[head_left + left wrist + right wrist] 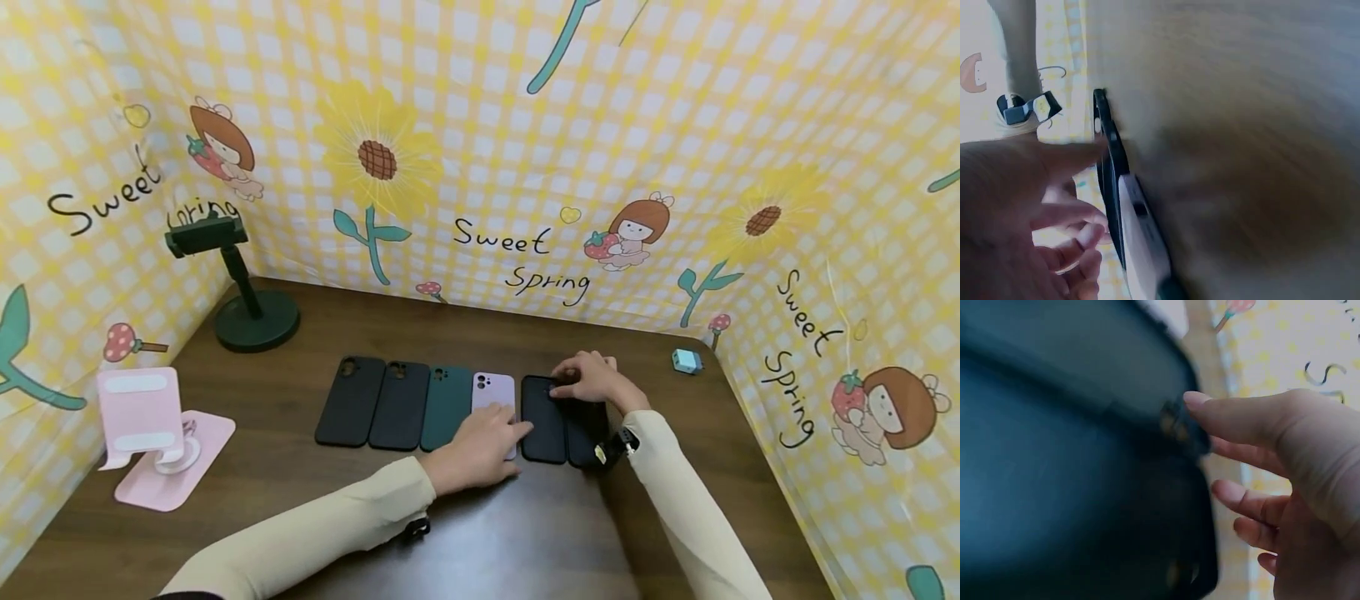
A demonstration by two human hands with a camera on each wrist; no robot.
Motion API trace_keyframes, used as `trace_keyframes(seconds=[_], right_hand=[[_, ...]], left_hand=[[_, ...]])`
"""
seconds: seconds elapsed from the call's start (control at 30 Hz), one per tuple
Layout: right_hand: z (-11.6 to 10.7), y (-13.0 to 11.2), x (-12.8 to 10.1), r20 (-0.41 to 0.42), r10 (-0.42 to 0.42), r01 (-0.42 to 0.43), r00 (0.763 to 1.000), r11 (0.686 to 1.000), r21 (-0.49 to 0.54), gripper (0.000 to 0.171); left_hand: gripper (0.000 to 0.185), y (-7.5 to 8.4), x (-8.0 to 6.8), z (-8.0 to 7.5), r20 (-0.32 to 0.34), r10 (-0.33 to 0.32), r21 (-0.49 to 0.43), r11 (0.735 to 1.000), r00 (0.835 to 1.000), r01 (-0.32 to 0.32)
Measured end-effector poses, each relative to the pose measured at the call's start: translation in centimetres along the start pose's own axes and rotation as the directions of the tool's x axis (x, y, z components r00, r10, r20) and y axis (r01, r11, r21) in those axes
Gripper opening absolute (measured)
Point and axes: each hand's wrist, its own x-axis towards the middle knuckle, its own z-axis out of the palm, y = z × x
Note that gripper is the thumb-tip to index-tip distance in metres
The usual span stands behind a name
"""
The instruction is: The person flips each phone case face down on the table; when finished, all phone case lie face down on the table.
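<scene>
Six phone cases sit in a row on the counter (300,500). The right hand (592,377) pinches the top of the black case (543,418), fifth along; the left hand (480,446) rests flat on the lilac case (492,392). A careless tug could knock the row crooked.

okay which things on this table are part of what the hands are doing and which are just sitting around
In use: row of phone cases, lilac case under the left hand, black case touched by the right hand.
Lying about: black stand, pink stand, small blue object.
</scene>
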Motion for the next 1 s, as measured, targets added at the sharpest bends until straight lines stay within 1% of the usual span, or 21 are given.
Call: trace_keyframes(seconds=[0.03,0.1,0.2,0.27,0.33,0.4,0.43,0.5,0.57,0.63,0.7,0.73,0.8,0.9,1.0], right_hand=[[0.3,0.4,-0.2,-0.008,0.01,-0.01,1.0,1.0,-0.006,0.031],[0.9,1.1,-0.4,-0.061,0.005,-0.004,0.998,1.0,0.013,0.023],[1.9,1.7,-0.2,-0.173,-0.036,0.044,0.984,0.998,0.045,0.011],[2.4,1.7,0.0,-0.233,-0.063,0.079,0.97,0.995,0.059,0.006],[2.6,1.5,0.1,-0.267,-0.075,0.095,0.961,0.993,0.063,0.006],[2.5,1.3,0.2,-0.279,-0.074,0.101,0.957,0.992,0.082,0.006],[2.3,1.1,0.3,-0.276,-0.071,0.104,0.959,0.989,0.108,0.006],[1.7,0.9,0.2,-0.254,-0.061,0.109,0.965,0.978,0.178,0.007],[1.1,0.7,0.0,-0.222,-0.052,0.114,0.974,0.956,0.272,0.011],[0.4,0.7,-0.2,-0.175,-0.05,0.115,0.983,0.915,0.386,0.016],[0.0,0.8,-0.3,-0.131,-0.059,0.115,0.99,0.868,0.483,0.022],[-0.1,0.9,-0.3,-0.106,-0.066,0.113,0.992,0.837,0.536,0.026],[-0.2,1.2,-0.4,-0.061,-0.096,0.113,0.994,0.762,0.638,0.034],[0.1,1.5,-0.6,-0.021,-0.139,0.109,0.99,0.671,0.733,0.039],[0.4,1.9,-0.8,-0.012,-0.188,0.125,0.982,0.6,0.79,0.041]], left_hand=[[0.055,0.3,0.4,0.1,-0.005,0.022,0.001,1.0,1.0,-0.022],[0.041,0.8,1.2,0.4,-0.006,0.051,0.007,0.999,0.999,-0.051],[0.024,1.3,2.4,0.8,0.005,0.051,0.017,0.999,0.999,-0.051],[0.022,1.6,3.0,1.0,0.013,0.04,0.035,0.999,0.999,-0.041],[0.027,1.8,3.4,1.1,0.021,0.036,0.05,0.998,0.999,-0.037],[0.03,1.9,3.5,1.1,0.021,0.047,0.064,0.997,0.999,-0.049],[0.03,1.9,3.5,1.1,0.016,0.058,0.068,0.996,0.998,-0.059],[0.027,2.0,3.3,0.9,0.001,0.081,0.063,0.995,0.997,-0.081],[0.024,2.1,3.1,0.8,-0.022,0.101,0.032,0.994,0.995,-0.1],[0.023,2.1,2.8,0.5,-0.042,0.117,-0.006,0.993,0.992,-0.117],[0.022,2.1,2.5,0.3,-0.056,0.124,-0.061,0.99,0.991,-0.127],[0.022,2.1,2.3,0.1,-0.059,0.122,-0.094,0.987,0.991,-0.127],[0.02,2.0,1.9,-0.4,-0.062,0.112,-0.146,0.982,0.992,-0.12],[0.016,1.8,1.3,-0.7,-0.077,0.09,-0.205,0.973,0.993,-0.104],[0.014,1.7,1.1,-0.7,-0.114,0.083,-0.228,0.968,0.99,-0.108]])
